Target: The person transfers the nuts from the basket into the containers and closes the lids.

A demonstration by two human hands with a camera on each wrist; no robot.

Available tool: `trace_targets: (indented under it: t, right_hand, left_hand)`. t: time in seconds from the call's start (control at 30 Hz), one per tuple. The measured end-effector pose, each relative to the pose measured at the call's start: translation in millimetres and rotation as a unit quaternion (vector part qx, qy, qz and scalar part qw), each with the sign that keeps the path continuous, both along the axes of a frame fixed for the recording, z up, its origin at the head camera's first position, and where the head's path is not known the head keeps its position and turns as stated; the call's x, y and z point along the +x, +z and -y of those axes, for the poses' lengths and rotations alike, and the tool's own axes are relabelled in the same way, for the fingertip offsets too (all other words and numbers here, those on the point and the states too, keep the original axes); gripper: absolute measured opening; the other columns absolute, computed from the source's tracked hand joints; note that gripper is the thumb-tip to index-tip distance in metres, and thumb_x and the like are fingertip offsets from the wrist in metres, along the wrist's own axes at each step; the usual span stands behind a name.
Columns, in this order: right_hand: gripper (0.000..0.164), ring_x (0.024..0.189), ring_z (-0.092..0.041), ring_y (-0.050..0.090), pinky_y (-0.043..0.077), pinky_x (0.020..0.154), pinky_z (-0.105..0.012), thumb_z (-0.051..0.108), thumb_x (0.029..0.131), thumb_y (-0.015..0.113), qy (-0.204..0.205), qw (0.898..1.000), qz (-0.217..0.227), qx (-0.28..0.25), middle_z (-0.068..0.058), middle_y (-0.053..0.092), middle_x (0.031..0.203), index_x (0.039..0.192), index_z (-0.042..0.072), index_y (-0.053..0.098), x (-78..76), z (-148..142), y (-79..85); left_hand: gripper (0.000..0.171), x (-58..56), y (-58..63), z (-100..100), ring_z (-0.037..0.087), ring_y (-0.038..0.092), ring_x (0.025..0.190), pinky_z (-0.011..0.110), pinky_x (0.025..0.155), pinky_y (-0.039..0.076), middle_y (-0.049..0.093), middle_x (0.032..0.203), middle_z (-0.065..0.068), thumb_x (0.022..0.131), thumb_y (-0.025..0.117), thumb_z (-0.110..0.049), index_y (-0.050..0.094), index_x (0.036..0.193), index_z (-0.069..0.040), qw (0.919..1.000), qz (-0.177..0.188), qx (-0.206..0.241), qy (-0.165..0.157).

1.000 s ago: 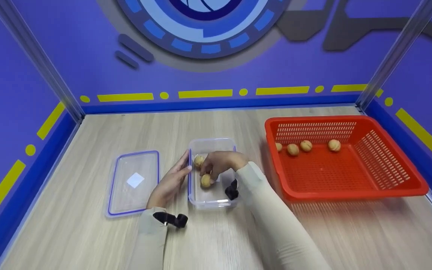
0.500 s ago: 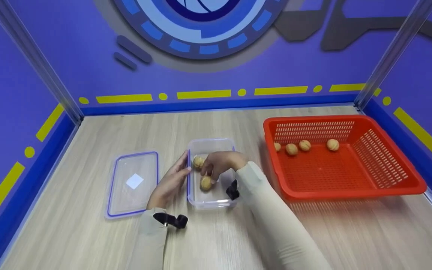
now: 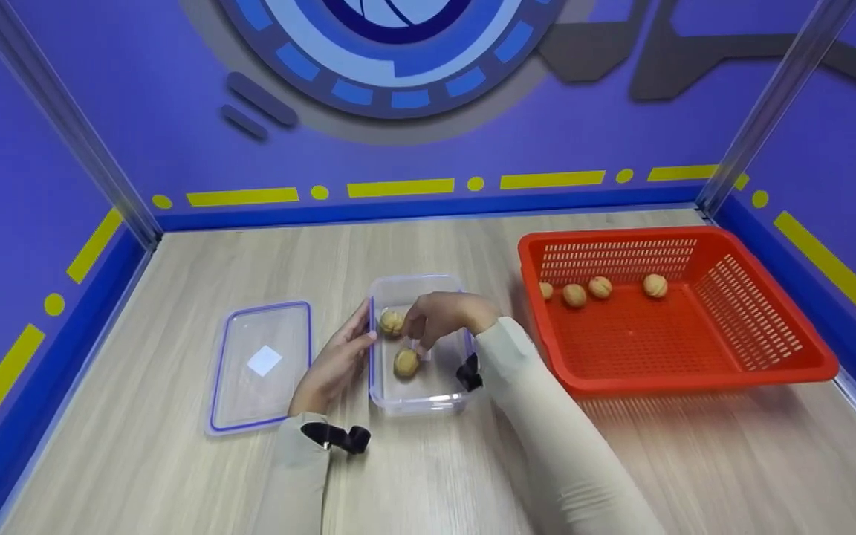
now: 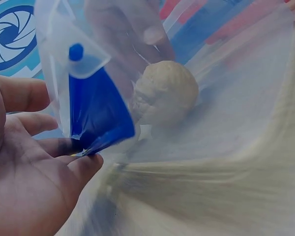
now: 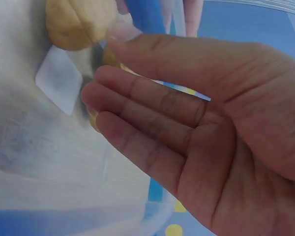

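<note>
A clear plastic container (image 3: 428,406) with blue-edged sides holds two walnuts: a nearer walnut (image 3: 406,363) and a farther walnut (image 3: 391,322). My left hand (image 3: 333,367) rests along its left side, thumb tip at the rim. In the left wrist view, the fingers touch the container's blue latch flap (image 4: 99,115) from outside. My right hand (image 3: 444,318) is inside the container, beside the walnuts. Its fingers are loosely bent with nothing in the palm in the right wrist view, where the thumb tip overlaps the edge of a walnut (image 5: 77,24).
A clear lid (image 3: 272,397) with a blue seal lies left of the container. On the right stands a red plastic basket (image 3: 636,385) with several walnuts (image 3: 574,296) toward its back left. Purple panels (image 3: 428,160) border the wooden table (image 3: 198,490).
The right fingers have come away from the nearer walnut, up and slightly right, leaving it on the container's bottom. The left hand stays at the container's side.
</note>
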State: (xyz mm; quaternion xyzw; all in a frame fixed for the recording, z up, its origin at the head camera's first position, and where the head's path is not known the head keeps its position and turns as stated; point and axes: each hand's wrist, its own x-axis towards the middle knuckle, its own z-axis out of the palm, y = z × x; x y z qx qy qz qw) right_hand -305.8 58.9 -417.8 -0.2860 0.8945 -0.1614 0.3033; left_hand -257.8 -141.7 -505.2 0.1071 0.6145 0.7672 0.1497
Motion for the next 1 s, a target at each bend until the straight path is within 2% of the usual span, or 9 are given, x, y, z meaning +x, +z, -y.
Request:
trace_targets:
  t: [0.2, 0.43, 0.63, 0.83, 1.0]
  right_hand:
    - [0.039, 0.102, -0.021, 0.064, 0.054, 0.093, -0.038, 0.005, 0.082, 0.072, 0.003, 1.0, -0.01, -0.02, -0.006, 0.071, 0.111, 0.12, 0.01, 0.068, 0.3, -10, 9.6]
    - [0.039, 0.097, -0.019, 0.065, 0.055, 0.091, -0.037, 0.007, 0.082, 0.071, -0.016, 0.998, -0.032, -0.042, -0.005, 0.072, 0.107, 0.12, 0.01, 0.068, 0.6, -20, 19.5]
    - [0.036, 0.1, -0.022, 0.066, 0.057, 0.09, -0.035, 0.007, 0.084, 0.071, -0.006, 0.995, -0.06, -0.081, -0.011, 0.071, 0.112, 0.119, 0.005, 0.067, -0.8, -30, 28.5]
    - [0.035, 0.1, -0.025, 0.067, 0.057, 0.09, -0.036, 0.009, 0.084, 0.072, 0.001, 0.991, -0.088, -0.105, -0.015, 0.071, 0.11, 0.118, 0.004, 0.067, -1.6, -45, 40.6]
    - [0.036, 0.103, -0.025, 0.066, 0.055, 0.092, -0.037, 0.01, 0.085, 0.071, -0.015, 0.988, -0.094, -0.118, -0.013, 0.07, 0.112, 0.12, 0.003, 0.066, -2.4, -62, 49.6]
  left_hand:
    - [0.067, 1.2, 1.1, 1, 0.029, -0.009, 0.149, 0.043, 0.123, -0.001, -0.007, 0.162, 0.014, 0.098, 0.039, 0.0, 0.003, 0.154, -0.005, 1.0, 0.002, -0.004, -0.002]
    - [0.067, -0.5, 0.7, 1, 0.028, -0.008, 0.149, 0.042, 0.123, -0.002, -0.006, 0.162, 0.014, 0.097, 0.039, 0.0, 0.003, 0.154, -0.005, 1.0, 0.003, 0.0, -0.002]
    - [0.067, -0.9, 0.1, 2, 0.028, -0.008, 0.149, 0.042, 0.123, -0.001, -0.006, 0.162, 0.013, 0.098, 0.039, 0.0, 0.004, 0.154, -0.007, 1.0, 0.008, -0.005, 0.001]
    - [0.067, -0.1, 0.4, 1, 0.027, -0.007, 0.15, 0.041, 0.123, -0.001, -0.006, 0.162, 0.012, 0.098, 0.039, 0.0, 0.005, 0.154, -0.008, 0.9999, 0.013, -0.005, 0.005]
    - [0.067, 0.7, 0.6, 2, 0.027, -0.007, 0.15, 0.04, 0.123, -0.002, -0.006, 0.162, 0.012, 0.098, 0.039, 0.0, 0.005, 0.155, -0.008, 0.9998, 0.018, -0.001, 0.003]
